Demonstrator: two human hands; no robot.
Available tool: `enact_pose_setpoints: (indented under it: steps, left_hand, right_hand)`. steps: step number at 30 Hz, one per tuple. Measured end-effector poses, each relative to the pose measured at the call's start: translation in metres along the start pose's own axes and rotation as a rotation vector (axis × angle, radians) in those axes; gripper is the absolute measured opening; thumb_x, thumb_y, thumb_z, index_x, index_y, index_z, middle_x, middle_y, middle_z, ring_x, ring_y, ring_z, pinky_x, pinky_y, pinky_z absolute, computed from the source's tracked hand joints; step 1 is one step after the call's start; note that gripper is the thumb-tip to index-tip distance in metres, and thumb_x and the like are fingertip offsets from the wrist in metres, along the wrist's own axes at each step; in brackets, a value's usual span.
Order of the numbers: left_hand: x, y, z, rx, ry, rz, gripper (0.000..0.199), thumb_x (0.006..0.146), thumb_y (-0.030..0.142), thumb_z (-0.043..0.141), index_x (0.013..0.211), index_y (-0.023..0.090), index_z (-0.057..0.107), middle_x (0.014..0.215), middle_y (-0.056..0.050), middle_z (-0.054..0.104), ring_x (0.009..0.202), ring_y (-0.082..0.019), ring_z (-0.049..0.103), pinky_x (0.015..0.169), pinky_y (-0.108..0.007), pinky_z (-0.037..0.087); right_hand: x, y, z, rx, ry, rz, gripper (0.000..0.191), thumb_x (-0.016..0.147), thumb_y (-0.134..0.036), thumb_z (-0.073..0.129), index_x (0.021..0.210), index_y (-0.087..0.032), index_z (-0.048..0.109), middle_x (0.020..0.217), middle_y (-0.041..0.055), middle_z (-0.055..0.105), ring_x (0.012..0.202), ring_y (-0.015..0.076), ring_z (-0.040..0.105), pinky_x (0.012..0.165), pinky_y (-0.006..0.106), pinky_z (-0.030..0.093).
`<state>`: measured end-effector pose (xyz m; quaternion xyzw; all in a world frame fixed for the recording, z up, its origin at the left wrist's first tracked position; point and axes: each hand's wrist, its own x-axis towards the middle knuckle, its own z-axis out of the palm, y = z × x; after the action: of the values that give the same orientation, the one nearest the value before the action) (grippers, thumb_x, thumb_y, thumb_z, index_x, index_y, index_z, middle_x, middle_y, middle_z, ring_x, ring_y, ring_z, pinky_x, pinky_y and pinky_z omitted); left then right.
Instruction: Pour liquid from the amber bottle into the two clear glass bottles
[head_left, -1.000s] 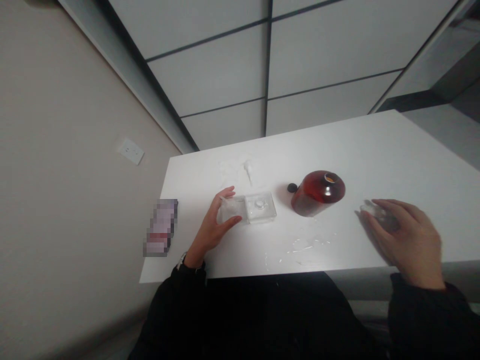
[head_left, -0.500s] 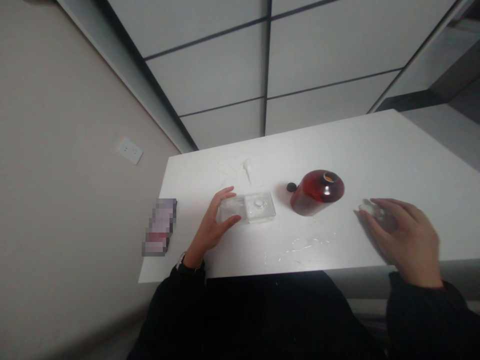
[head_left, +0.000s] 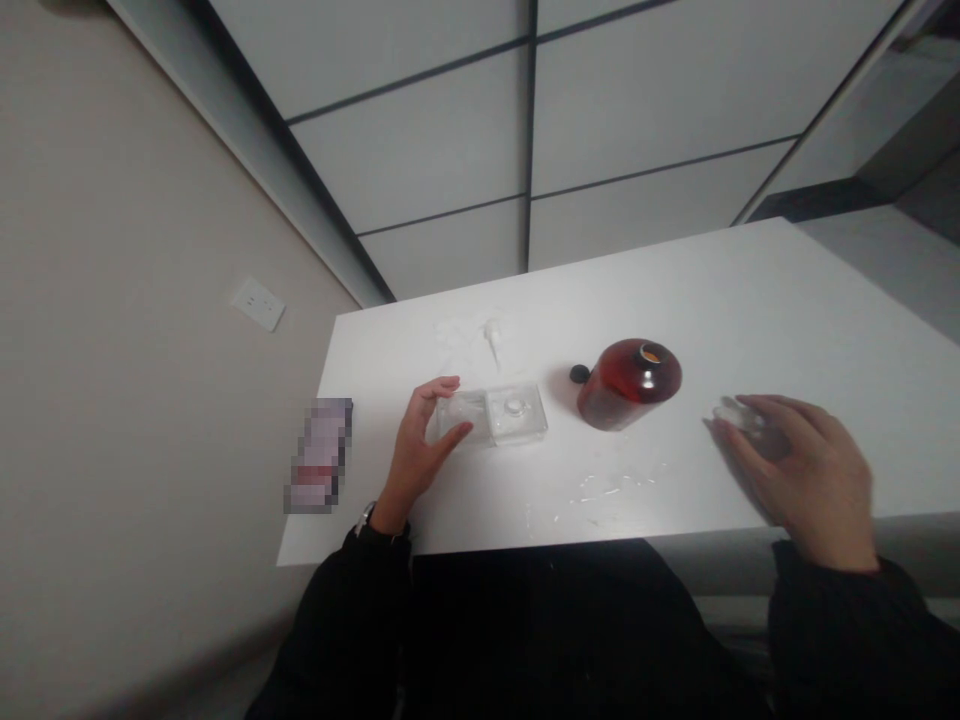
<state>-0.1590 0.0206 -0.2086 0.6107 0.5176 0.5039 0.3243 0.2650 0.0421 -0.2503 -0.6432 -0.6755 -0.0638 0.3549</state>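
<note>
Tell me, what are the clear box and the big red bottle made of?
The clear box looks like smooth, shiny plastic or glass: it's see-through with bright edges. The bottle looks like glossy, tinted plastic, maybe glass: light gleams sharply on its shoulder.

Dark-lined white panels (head_left: 420,150) rise at twelve o'clock; at nine, a beige wall (head_left: 112,380) bears an electrical outlet (head_left: 259,304); below, a white surface (head_left: 735,300).

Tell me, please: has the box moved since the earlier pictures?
No. Against the table, the box keeps its place; both slide slightly left together, so only the view seems shifted.
</note>
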Motion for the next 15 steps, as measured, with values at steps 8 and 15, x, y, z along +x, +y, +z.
enact_pose_setpoints:
  steps: [8, 15]
  left_hand:
    - [0.0008, 0.0030, 0.0008, -0.009, 0.062, -0.055, 0.044, 0.084, 0.049, 0.088, 0.112, 0.024, 0.066, 0.129, -0.010, 0.070, 0.131, -0.027, 0.065, 0.123, -0.051, 0.046]
    - [0.0006, 0.0035, -0.0003, 0.023, 0.063, -0.076, 0.044, 0.081, 0.051, 0.089, 0.110, 0.024, 0.069, 0.129, -0.010, 0.072, 0.130, -0.028, 0.066, 0.119, -0.051, 0.048]
  right_hand:
    - [0.0002, 0.0004, 0.0005, 0.002, 0.015, -0.019, 0.068, 0.098, -0.076, 0.049, 0.109, -0.017, 0.079, 0.106, 0.0178, 0.079, 0.099, 0.0350, 0.073, 0.086, 0.050, 0.060]
    - [0.0002, -0.0005, 0.0000, -0.010, 0.009, -0.003, 0.074, 0.097, -0.081, 0.046, 0.109, -0.016, 0.080, 0.107, 0.0182, 0.080, 0.100, 0.0360, 0.075, 0.086, 0.050, 0.060]
